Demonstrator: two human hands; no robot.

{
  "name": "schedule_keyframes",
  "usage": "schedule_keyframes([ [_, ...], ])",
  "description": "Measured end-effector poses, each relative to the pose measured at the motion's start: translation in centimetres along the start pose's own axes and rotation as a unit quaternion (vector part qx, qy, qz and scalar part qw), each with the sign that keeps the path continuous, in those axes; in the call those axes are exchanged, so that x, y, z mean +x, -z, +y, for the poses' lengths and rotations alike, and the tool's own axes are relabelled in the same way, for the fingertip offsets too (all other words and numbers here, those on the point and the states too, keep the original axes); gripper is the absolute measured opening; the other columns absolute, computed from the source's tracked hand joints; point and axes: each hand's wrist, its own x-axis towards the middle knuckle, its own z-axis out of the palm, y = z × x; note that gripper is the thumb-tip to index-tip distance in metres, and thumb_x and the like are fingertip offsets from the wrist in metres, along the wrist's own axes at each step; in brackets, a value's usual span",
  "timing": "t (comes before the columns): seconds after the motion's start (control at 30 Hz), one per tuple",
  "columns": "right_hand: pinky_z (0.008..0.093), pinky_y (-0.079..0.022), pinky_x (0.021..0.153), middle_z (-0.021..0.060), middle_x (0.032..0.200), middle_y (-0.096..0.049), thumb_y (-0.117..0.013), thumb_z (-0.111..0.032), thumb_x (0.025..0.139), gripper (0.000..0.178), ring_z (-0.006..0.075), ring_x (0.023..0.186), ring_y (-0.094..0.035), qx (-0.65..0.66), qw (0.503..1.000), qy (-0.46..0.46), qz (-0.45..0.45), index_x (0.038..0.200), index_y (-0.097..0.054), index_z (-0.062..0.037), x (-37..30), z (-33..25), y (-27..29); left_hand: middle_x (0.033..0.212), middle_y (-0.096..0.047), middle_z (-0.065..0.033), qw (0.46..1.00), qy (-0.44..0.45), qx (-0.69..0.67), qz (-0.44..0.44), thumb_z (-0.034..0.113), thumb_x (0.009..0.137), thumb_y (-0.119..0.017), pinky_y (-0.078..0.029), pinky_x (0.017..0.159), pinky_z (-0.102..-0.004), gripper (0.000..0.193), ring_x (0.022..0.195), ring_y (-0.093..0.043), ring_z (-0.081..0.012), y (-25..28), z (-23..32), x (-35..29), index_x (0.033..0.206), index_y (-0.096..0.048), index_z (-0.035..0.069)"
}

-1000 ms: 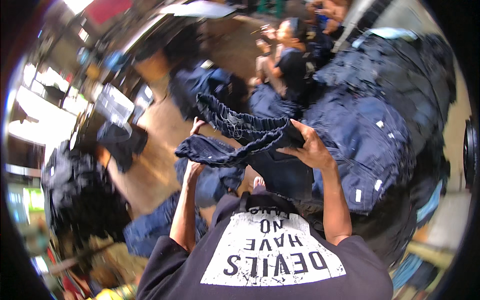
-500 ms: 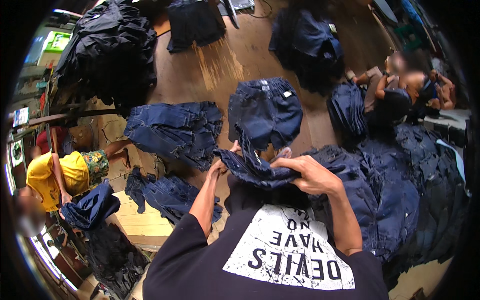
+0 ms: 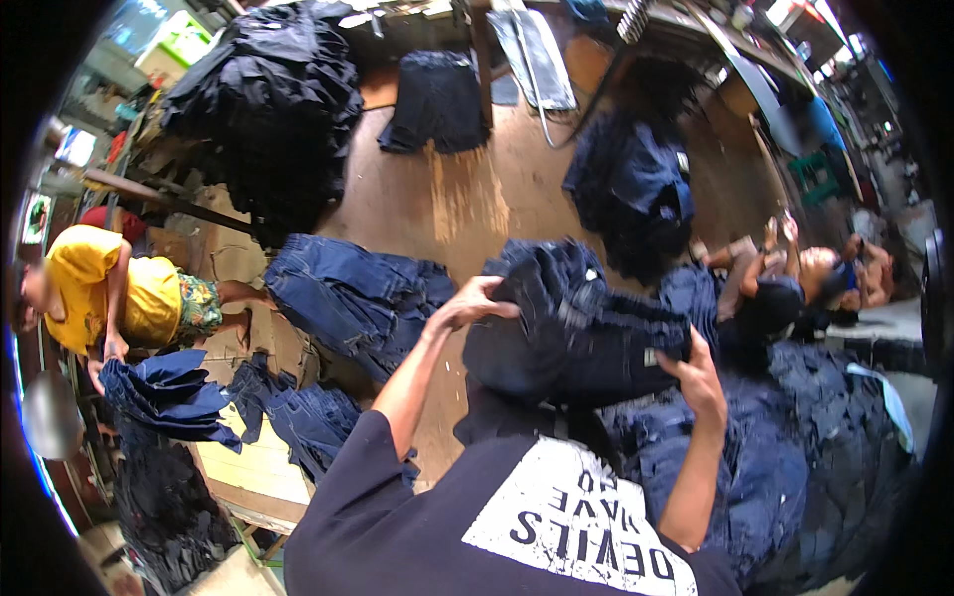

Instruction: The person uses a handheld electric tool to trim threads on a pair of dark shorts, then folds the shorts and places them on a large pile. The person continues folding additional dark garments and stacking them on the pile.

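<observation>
A pair of dark blue denim shorts (image 3: pixel 586 348) is stretched out in front of my chest. My left hand (image 3: pixel 479 303) is closed on its left edge, with the fingers behind the cloth. At the other end, my right hand (image 3: pixel 699 377) pinches the edge near a small pale tag, thumb toward me. The cloth hangs in folds between the two hands. Just beyond it, more denim shorts (image 3: pixel 537 255) lie on the floor, partly hidden by the held pair.
Denim piles lie left (image 3: pixel 348 293), far right (image 3: pixel 636 189) and near right (image 3: pixel 735 447). A tall black garment heap (image 3: pixel 268 109) stands far left. A person in a yellow shirt (image 3: pixel 89 278) handles denim at left; another person (image 3: pixel 780 288) sits at right.
My hands have risen and moved apart, spreading the shorts that were bunched low between them. The view has shifted, and the person at left has lowered their denim piece a little.
</observation>
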Motion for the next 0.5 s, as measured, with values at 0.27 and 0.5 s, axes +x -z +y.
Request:
schedule_keyframes([
  [0.27, 0.0299, -0.052, 0.091, 0.0018, 0.106, -0.074, -0.081, -0.004, 0.089, 0.03, 0.0114, 0.098, -0.066, -0.147, 0.972, 0.01, 0.181, 0.117, -0.071, 0.0003, 3.5, 15.0, 1.0, 0.096, -0.071, 0.0017, 0.97, 0.073, 0.068, 0.22, 0.024, 0.092, -0.088, -0.054, 0.083, -0.03, 0.028, 0.09, -0.065, -0.0095, -5.1, -13.5, -5.9, 0.106, -0.073, 0.005],
  [0.5, 0.0466, -0.048, 0.116, 0.0207, 0.147, -0.064, -0.085, -0.02, 0.088, 0.068, 0.0375, 0.139, -0.06, -0.43, 0.854, 0.078, 0.284, 0.148, -0.057, -0.0042, 14.2, 15.2, 2.9, 0.129, -0.073, -0.015, 0.947, -0.005, 0.072, 0.313, 0.012, 0.089, -0.085, -0.054, 0.103, -0.0359, 0.061, 0.118, -0.069, -0.0249, -1.2, -18.3, 3.0, 0.144, -0.062, 0.004],
])
